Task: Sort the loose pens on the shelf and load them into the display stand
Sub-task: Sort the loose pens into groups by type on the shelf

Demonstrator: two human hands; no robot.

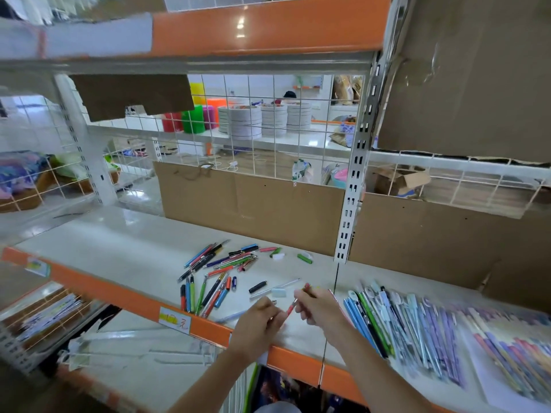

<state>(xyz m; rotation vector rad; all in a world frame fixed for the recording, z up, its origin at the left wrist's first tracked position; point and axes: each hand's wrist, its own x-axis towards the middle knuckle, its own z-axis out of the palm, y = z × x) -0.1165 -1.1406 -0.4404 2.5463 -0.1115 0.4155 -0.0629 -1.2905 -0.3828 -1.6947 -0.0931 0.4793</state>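
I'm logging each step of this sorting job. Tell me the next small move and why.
Probably join the two parts. The right hand pinches a red pen; the left hand pinches a small silvery piece just short of its tip. Pushing them together would finish the pen for sorting.

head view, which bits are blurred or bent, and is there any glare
Head view: motion blur smears the row of pens on the right, both hands and the upper left corner, while the loose pens mid-shelf stay fairly sharp; the wide lens bows the shelf edge and the uprights; ceiling lights glare off the orange upper shelf and the white shelf top.
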